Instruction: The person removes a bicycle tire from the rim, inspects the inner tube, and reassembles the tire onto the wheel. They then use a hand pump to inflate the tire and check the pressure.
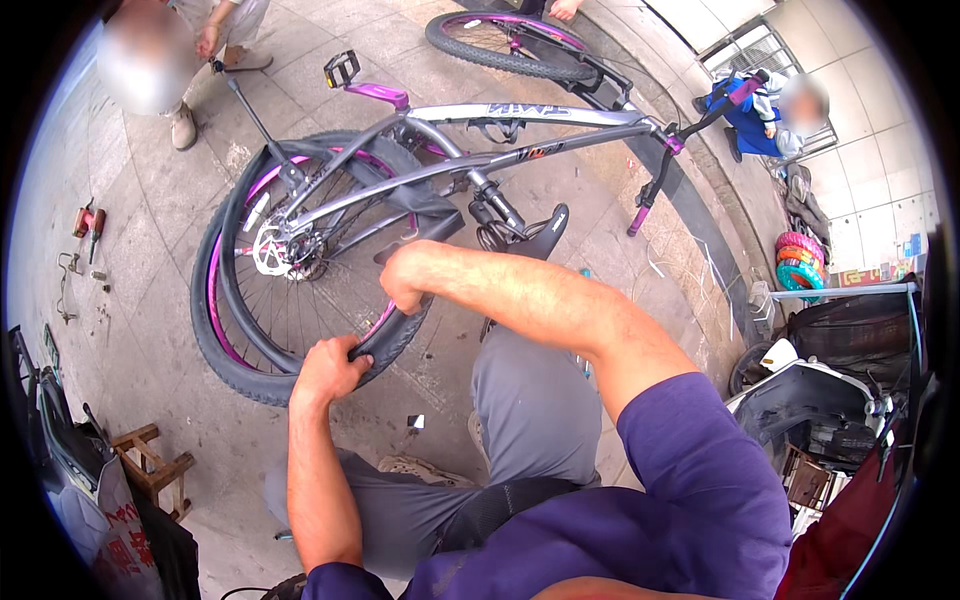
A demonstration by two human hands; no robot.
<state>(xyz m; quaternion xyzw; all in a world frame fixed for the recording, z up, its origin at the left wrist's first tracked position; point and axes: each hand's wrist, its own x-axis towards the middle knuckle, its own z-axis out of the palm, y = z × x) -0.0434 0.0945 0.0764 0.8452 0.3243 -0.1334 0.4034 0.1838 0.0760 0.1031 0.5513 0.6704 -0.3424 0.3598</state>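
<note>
A grey bicycle with purple parts (pixel 500 160) lies before me, its wheel with a purple rim (pixel 212 290) on the near left. A black tyre (pixel 215 350) runs round that wheel. A slack black inner tube (pixel 440 215) bulges out on the side by the saddle (pixel 545 238). My left hand (pixel 330 370) is closed over the tyre's near edge, thumb on top. My right hand (pixel 403 275) is bent down in a fist on the inner tube where it meets the tyre; its fingertips are hidden.
Red-handled tools (pixel 88 222) lie on the pavement at left, above a wooden stool (pixel 152 465). Another bicycle wheel (pixel 500 45) lies at the back. One person stands at upper left; another sits at right. Coloured rings (pixel 800 262) and a scooter (pixel 815 400) stand at right.
</note>
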